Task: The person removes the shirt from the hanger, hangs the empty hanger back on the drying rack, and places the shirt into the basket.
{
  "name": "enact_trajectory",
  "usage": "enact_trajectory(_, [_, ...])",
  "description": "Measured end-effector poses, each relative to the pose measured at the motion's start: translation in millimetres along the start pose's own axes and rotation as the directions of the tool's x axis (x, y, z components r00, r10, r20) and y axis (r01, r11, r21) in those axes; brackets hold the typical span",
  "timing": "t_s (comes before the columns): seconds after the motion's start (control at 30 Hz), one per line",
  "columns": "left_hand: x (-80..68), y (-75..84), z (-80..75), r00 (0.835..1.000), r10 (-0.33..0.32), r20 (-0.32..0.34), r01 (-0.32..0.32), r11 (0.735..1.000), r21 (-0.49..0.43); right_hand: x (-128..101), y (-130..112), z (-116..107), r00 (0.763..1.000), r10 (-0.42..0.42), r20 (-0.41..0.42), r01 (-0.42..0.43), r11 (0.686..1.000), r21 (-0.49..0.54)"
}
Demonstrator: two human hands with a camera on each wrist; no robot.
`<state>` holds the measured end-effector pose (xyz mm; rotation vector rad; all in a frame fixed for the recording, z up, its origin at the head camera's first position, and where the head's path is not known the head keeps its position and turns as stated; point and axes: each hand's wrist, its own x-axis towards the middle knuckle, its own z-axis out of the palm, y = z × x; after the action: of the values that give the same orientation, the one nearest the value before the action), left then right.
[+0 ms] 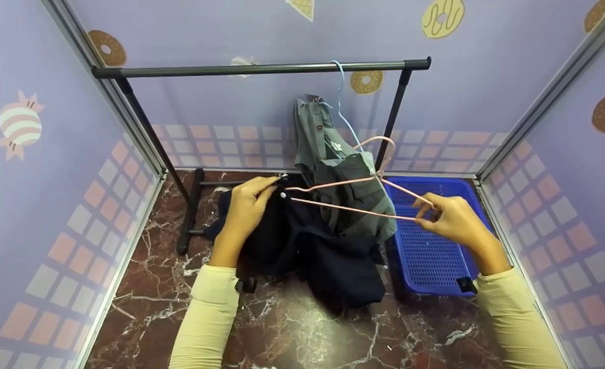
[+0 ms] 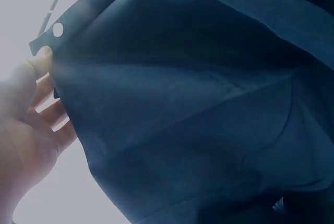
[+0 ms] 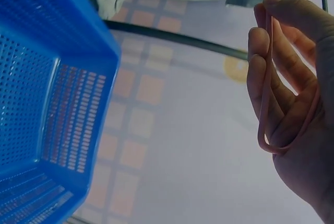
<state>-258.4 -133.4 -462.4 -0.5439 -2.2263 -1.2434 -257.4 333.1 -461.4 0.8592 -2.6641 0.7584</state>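
Note:
A dark navy garment (image 1: 340, 266) with a white button hangs down in front of the rack. My left hand (image 1: 248, 202) pinches its upper edge between thumb and fingers. In the left wrist view the cloth (image 2: 182, 88) spreads out from that pinch, and a white button shows near the thumb. My right hand (image 1: 451, 215) holds one end of a pink hanger (image 1: 353, 210), whose hook points up and away. The hanger's other end meets the navy garment beside the button; cloth hides its tip. The right wrist view shows the hanger's looped end (image 3: 265, 88) lying across the fingers and palm.
A black clothes rack (image 1: 261, 69) stands behind. From its bar a grey-green garment (image 1: 307, 138) hangs on a light blue hanger (image 1: 340, 92), partly behind the pink one. A blue perforated basket (image 1: 430, 261) sits on the marbled floor (image 1: 153, 307) at right. Patterned walls enclose the space.

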Motion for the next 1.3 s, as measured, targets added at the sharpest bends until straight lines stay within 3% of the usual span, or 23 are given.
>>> enact_trajectory(0.23, [-5.0,-7.0,-8.1,0.999,-0.031,-0.039,0.031,0.999,0.020,-17,14,-5,0.996,0.081,-0.022,-0.080,0.996,0.034])
enact_trajectory(0.5, [-17.8,-9.7,0.5,0.998,-0.056,0.017,0.056,0.998,0.003,-23,29,-5,0.992,0.112,-0.054,-0.110,0.993,0.044])
enact_trajectory(0.8, [-52.4,-27.8,38.6,0.989,-0.132,0.069,0.131,0.991,0.017,-27,36,3,0.987,0.158,-0.038,-0.156,0.986,0.051])
enact_trajectory(1.07, [-75.1,-33.9,74.5,0.992,-0.112,0.057,0.110,0.993,0.036,-25,33,7,0.987,0.159,-0.031,-0.157,0.985,0.065])
enact_trajectory(1.3, [-91.4,-36.3,104.9,0.985,-0.143,0.101,0.134,0.987,0.093,-23,31,15,0.989,0.143,-0.029,-0.140,0.986,0.092])
